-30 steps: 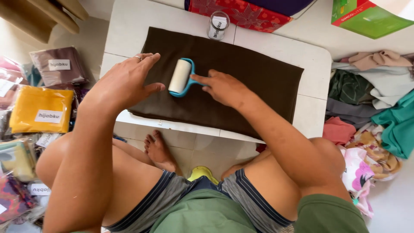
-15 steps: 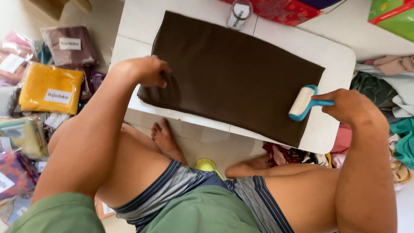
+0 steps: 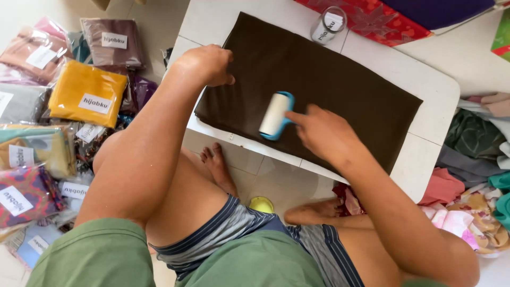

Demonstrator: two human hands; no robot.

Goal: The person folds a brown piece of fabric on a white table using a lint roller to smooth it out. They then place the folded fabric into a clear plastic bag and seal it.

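Fingers of our right hand (image 3: 324, 133) close, seemingly loosely, on the blue-handled white lint roller (image 3: 275, 115); our left hand (image 3: 206, 64), curled, pins the folded dark brown cloth (image 3: 319, 85) on the white table (image 3: 425, 159). Keep strokes even, cloth taut. Left, a yellow bagged fabric pack (image 3: 87, 93) bears a white rectangular label.

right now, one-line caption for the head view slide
Right hand runs a lint roller over dark brown cloth while the left hand pins it.

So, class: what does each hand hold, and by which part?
The right hand holds the lint roller by its blue handle; the left hand presses the brown cloth flat.
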